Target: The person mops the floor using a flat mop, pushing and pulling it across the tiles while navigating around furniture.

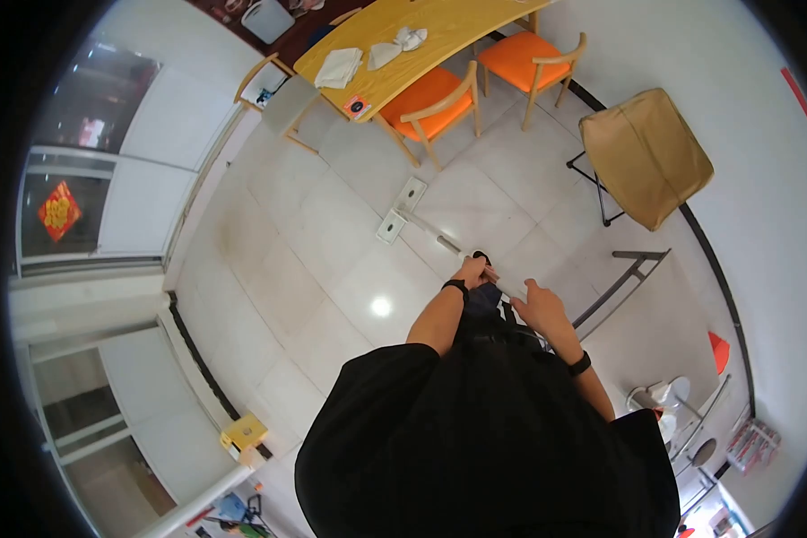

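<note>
A white pole (449,245) runs from a flat white mop-like head (401,211) on the tiled floor back toward my body. My left hand (477,272) is closed around the pole near its middle. Farther back along the same pole, my right hand (542,306) rests against it with the thumb raised; its other fingers are partly hidden, so its grip is unclear. Black bands circle both wrists.
Ahead stands a yellow table (394,45) with white cloths and orange-seated chairs (430,99). A brown-covered folded item (647,157) leans by the right wall. Close on my right is a metal-framed table (663,327). A yellow box (244,432) sits at lower left.
</note>
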Demonstrator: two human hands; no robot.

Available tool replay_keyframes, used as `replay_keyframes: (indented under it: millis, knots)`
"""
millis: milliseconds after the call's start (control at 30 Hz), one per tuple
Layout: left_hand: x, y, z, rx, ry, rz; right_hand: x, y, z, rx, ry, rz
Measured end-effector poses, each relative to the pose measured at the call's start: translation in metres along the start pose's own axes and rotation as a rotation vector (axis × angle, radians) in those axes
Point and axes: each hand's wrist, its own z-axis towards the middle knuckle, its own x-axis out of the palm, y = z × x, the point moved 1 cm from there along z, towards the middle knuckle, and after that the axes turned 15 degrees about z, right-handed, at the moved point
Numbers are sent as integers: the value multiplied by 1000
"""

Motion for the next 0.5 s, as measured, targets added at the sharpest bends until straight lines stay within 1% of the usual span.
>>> replay_keyframes:
  millis: [33,100,133,167,267,300,367,400,467,500]
  knots:
    - [-3,9,-9,1,2,20,8,-2,-12,7,-13,15]
    - [0,29,-24,50,-29,-58,19,-9,-33,5,6,112]
    - [0,40,-28,3,-33,-124,31,-13,-40,32,-13,107]
    - [-1,49,-30,16,-49,-64,39,-17,-45,36,-20,103]
    - [-16,82,-23,-11,-28,-129,56,-9,-69,99,64,58]
    - [-20,89,-25,5,-22,-117,62,-7,-75,100,70,50]
    - [-29,99,-28,25,-21,-122,77,-6,-84,174,111,95]
    - [-36,103,-26,13,-19,-65,87,-10,-84,167,121,88]
    - [-53,113,-15,2,2,62,109,-25,-82,174,153,217]
    - [-58,114,-17,11,1,53,117,-27,-82,165,153,208]
